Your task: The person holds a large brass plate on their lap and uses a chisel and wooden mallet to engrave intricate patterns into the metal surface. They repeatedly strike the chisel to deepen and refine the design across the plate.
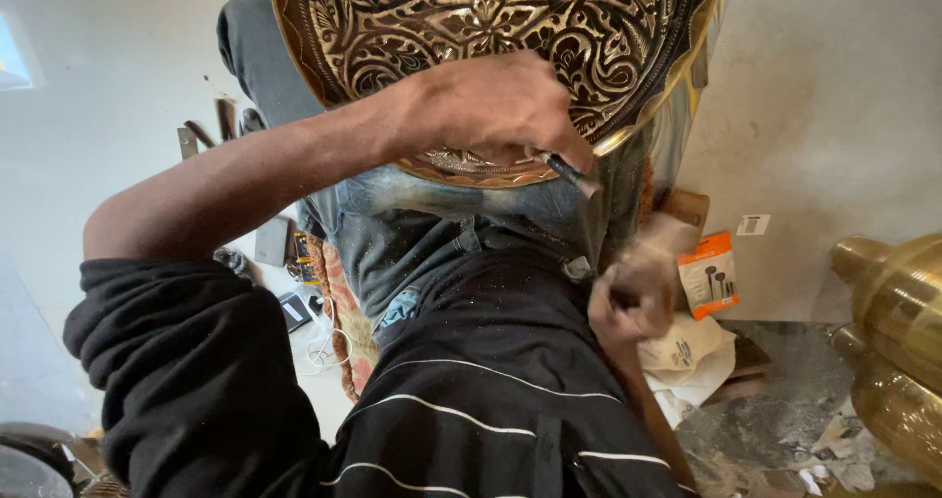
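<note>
Sleeve and chest of a black top with thin white stripes fill the nearest part of the view, the person looking down over their own body. One right hand (636, 297) sits just beyond, low at the right and blurred; it seems clenched around a handle that runs down toward the lower edge, though what the handle belongs to I cannot tell through the blur. It hangs near the tool held by the other hand, apart from it, which reads as a striking position.

Jeans (412, 233) come next, the lap acting as a rest: the lower rim of one large round brass tray (491, 7) leans on it, face turned toward the person, so the carved scrollwork can be reached. One left hand (496, 105) lies against that rim, fingers pinched on one slim dark punch (567, 171), its tip angled down to the right just off the tray's edge. The forearm crosses the body to steady the grip.

Farther right on the floor I count one orange packet (708, 274), one cream cloth bag (687, 356) and, at the frame's edge, what looks like two rounded brass vessels (898, 331). Farther left, a few small tools (211, 130) lie on the pale floor; their number is unclear.
</note>
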### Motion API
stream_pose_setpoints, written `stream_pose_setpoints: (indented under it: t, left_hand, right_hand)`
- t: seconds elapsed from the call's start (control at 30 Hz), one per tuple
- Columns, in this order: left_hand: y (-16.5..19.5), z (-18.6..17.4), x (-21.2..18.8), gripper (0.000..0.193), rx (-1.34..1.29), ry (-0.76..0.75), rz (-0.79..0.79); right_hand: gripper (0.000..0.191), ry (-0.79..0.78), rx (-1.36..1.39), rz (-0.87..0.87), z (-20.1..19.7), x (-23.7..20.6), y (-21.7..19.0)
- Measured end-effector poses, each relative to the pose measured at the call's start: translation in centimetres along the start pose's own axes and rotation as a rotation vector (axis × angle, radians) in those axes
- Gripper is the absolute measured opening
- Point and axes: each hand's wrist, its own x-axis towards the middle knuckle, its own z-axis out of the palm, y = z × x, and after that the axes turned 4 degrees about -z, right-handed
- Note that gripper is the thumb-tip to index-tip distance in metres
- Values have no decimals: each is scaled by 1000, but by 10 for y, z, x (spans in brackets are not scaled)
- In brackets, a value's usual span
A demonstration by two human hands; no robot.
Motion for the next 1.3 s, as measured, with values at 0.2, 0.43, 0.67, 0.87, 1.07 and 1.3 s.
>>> stream_pose_setpoints:
  t: [0.2,0.43,0.67,0.87,1.07,1.3]
  left_hand:
    - [4,8,-4,48,171,-18,-151]
    - [30,36,-36,37,188,462,-386]
    - [64,89,-21,62,63,922,-865]
    - [65,102,-16,39,-308,1518,-786]
    - [51,65,-25,40,-534,1331,-553]
    - [28,32,-13,60,-137,700,-476]
  right_hand:
    - [33,-10,65,-92,7,14,11]
    - [33,-217,56,-189,-14,96,-20]
    - [56,-546,-99,-422,-54,204,-88]
    - [60,-536,-126,-435,-45,217,-111]
    - [28,-246,457,106,9,129,-70]
    - [24,-151,569,496,23,68,-21]
